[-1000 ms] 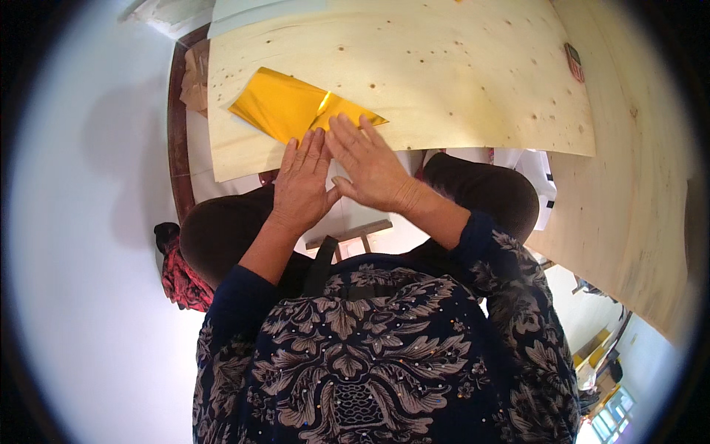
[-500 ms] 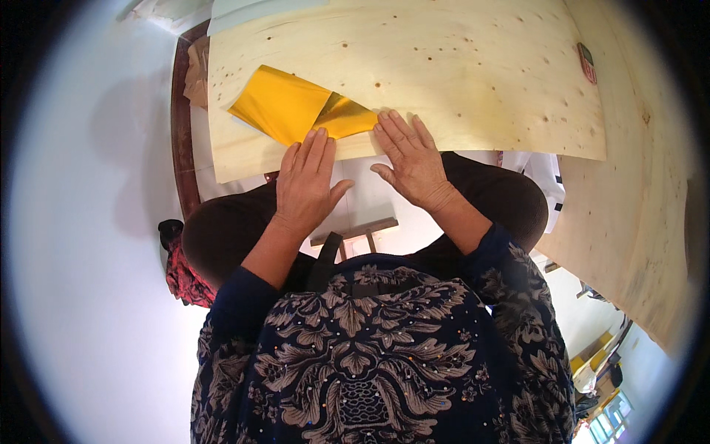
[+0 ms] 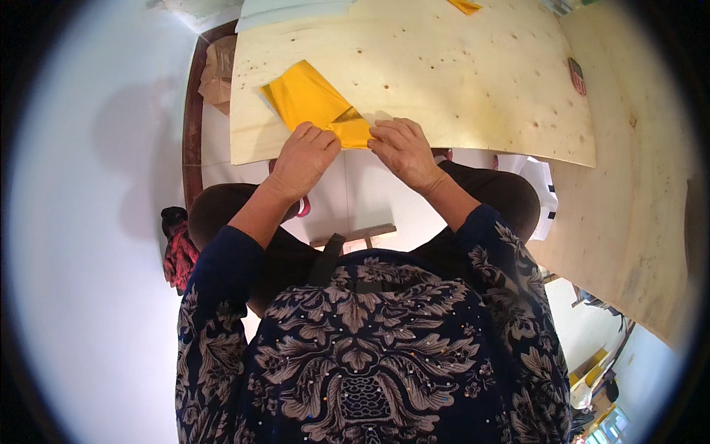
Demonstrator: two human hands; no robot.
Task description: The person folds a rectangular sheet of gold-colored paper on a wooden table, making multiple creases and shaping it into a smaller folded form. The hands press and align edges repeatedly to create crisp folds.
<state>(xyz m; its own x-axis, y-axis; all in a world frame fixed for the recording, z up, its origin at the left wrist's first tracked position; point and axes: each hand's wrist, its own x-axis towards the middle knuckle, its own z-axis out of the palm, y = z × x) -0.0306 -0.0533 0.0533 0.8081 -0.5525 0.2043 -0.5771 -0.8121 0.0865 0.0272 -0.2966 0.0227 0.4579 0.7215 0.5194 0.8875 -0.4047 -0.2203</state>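
A shiny golden-yellow sheet of paper or foil (image 3: 307, 92) lies on the wooden board near its front edge, partly folded, with a darker gold patch by the fold. My left hand (image 3: 305, 157) has its fingers curled in a pinch on the sheet's near edge. Beside it, my right hand (image 3: 404, 152) pinches the sheet's right end between thumb and fingers. The fingertips hide parts of the fold.
The pale plywood board (image 3: 444, 89) carries a small red and dark object (image 3: 577, 77) at right and another yellow piece (image 3: 465, 7) at the far edge. Brown paper (image 3: 217, 74) sits left of the board. Red and black cloth (image 3: 177, 251) lies lower left.
Both hands have gone from lying flat on the sheet to pinching it. The sheet has turned, its near right part now folded over. The view has shifted, showing the far yellow piece.
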